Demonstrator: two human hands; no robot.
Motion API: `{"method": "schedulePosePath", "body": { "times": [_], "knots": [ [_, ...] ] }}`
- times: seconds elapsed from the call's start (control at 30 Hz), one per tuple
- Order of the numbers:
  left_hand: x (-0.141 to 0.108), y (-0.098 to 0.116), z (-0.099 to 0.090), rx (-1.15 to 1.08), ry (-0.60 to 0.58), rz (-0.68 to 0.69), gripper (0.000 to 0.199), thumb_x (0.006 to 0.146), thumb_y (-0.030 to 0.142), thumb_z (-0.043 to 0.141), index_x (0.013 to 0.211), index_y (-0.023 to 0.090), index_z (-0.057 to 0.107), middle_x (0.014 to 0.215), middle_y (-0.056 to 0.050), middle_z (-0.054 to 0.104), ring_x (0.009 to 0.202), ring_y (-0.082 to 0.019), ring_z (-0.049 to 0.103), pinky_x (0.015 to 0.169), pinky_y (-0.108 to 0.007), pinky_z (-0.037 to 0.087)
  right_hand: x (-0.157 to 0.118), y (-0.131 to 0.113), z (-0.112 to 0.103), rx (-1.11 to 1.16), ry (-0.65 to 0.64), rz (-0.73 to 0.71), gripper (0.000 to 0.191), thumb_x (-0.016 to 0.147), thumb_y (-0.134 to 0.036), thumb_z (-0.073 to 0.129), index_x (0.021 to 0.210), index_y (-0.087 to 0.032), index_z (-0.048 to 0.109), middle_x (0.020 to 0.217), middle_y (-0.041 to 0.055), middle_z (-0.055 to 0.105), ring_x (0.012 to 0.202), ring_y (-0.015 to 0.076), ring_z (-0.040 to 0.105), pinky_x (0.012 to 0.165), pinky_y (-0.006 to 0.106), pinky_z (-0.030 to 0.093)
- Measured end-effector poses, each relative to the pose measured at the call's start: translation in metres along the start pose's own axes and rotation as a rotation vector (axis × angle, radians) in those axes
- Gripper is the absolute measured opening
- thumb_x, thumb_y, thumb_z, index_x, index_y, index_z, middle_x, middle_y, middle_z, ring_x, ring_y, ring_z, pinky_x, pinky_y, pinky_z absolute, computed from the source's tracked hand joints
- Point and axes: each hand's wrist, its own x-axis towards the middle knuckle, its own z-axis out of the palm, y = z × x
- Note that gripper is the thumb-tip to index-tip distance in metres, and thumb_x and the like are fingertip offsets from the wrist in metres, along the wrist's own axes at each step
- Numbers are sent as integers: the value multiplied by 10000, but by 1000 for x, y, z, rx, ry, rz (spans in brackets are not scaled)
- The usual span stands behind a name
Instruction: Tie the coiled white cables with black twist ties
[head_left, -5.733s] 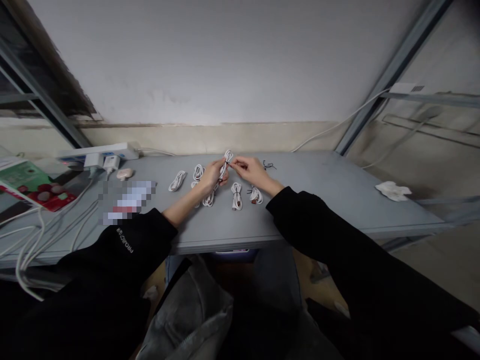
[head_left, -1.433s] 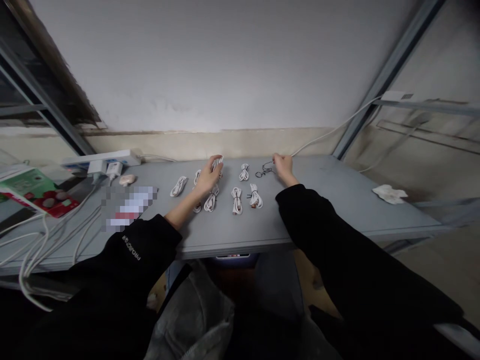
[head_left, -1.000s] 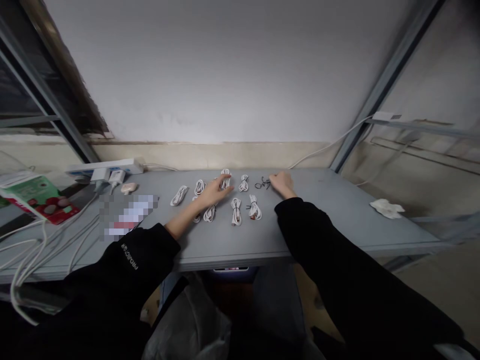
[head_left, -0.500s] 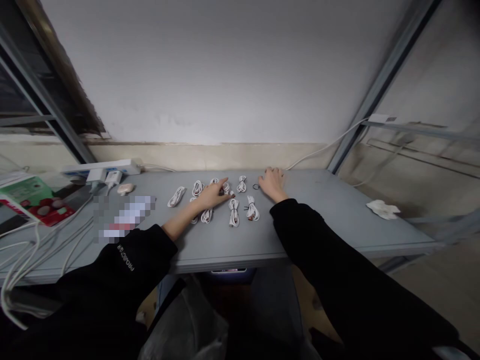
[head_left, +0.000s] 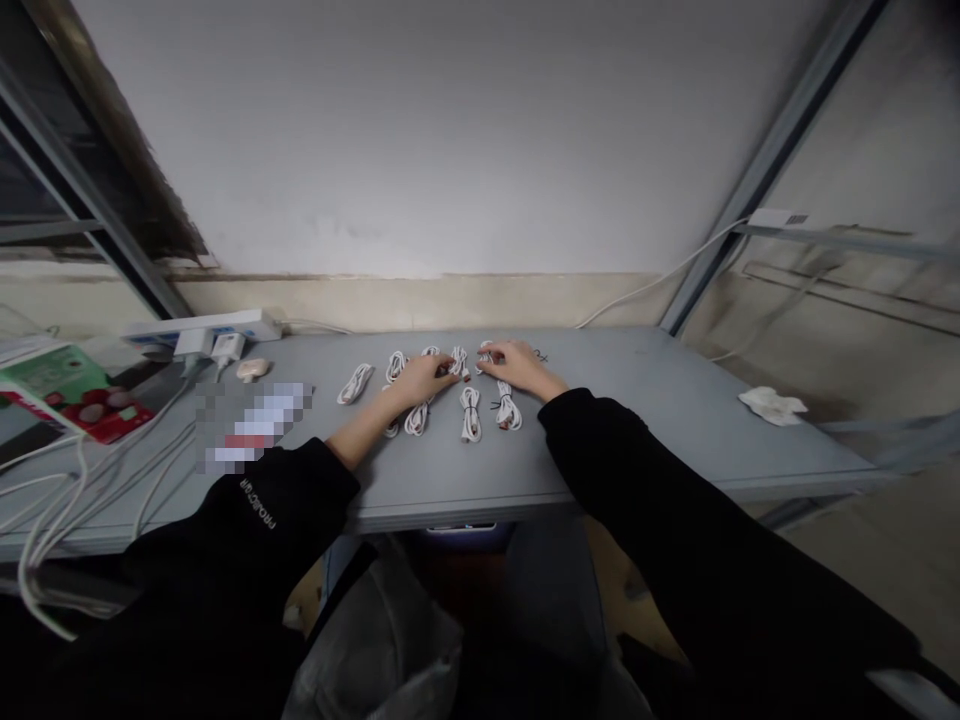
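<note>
L hand [head_left: 424, 380] half curled, fingertips at small white cable coil [head_left: 457, 362]; R hand [head_left: 517, 368] similar, fingertips on next coil [head_left: 486, 357], can't tell if either has a grip. Approx 8 coils in rows on grey surface [head_left: 637, 420], front ones w/ dark ties [head_left: 496, 405], ones under hands unclear. Further back, L: power strip [head_left: 202, 325]; R: crumpled tissue [head_left: 772, 406]
</note>
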Motion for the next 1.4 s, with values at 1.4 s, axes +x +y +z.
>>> {"method": "schedulePosePath", "body": {
  "times": [1.4],
  "knots": [
    [-2,34,-8,-545,260,-157,277,957,353,405,901,163,600,712,-10,547,704,-156,527,666,-262,432,-12,-42,9,335,321,-275,284,873,-270,592,1147,-276,664,934,29,703,989,219,587,929,417,460]
  ]
}}
